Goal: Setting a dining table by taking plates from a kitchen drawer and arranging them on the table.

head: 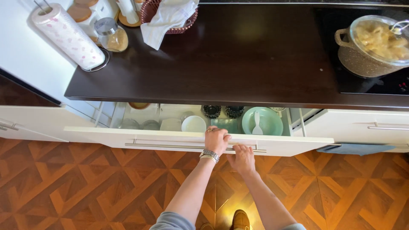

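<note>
- Nearest: parquet floor in a warm brown pattern; one shoe at the lower edge, between the two forearms.
- Left hand, with a beaded bracelet on the wrist, lies over the top edge of the drawer front; fingers curled down onto it, nothing else in its hold.
- Right hand just right of it, fingers bent onto the long metal handle of the same drawer front, closed loosely about the bar.
- The drawer stands pulled out from under the bench, white, wide, at mid-scene.
- Inside, left to right: glass items, a white bowl, two dark patterned cups at the far side, a pale green bowl with a white spatula lying in it.
- A blue cloth hangs on the cupboard front to the right.
- Farther: dark bench. Far left on it, a paper towel roll on a stand and a lidded glass jar; a red basket with a white cloth draped over it.
- Far right: a speckled pot with a glass lid on a black hob, pale food inside.
</note>
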